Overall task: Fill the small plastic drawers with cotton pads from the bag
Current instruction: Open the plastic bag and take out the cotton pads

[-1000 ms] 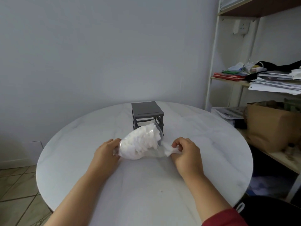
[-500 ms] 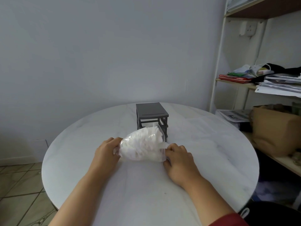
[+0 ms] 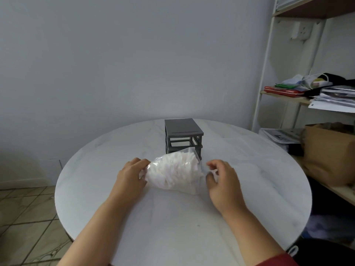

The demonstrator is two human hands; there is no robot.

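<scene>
While my left hand [image 3: 130, 175] pinches the bag [image 3: 173, 172], my right hand [image 3: 222, 181] hangs open, empty. Drawer unit [image 3: 183, 139] just behind; table [image 3: 259, 169] edges well apart.

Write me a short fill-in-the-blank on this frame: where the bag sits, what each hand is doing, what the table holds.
1. The clear bag of cotton pads lies on the round ____ table.
2. The ____ hand grips one end of the bag.
3. The right hand hovers with its fingers ____.
4. Behind the bag stands a dark ____ drawer frame.

Missing words: white; left; open; grey
</scene>
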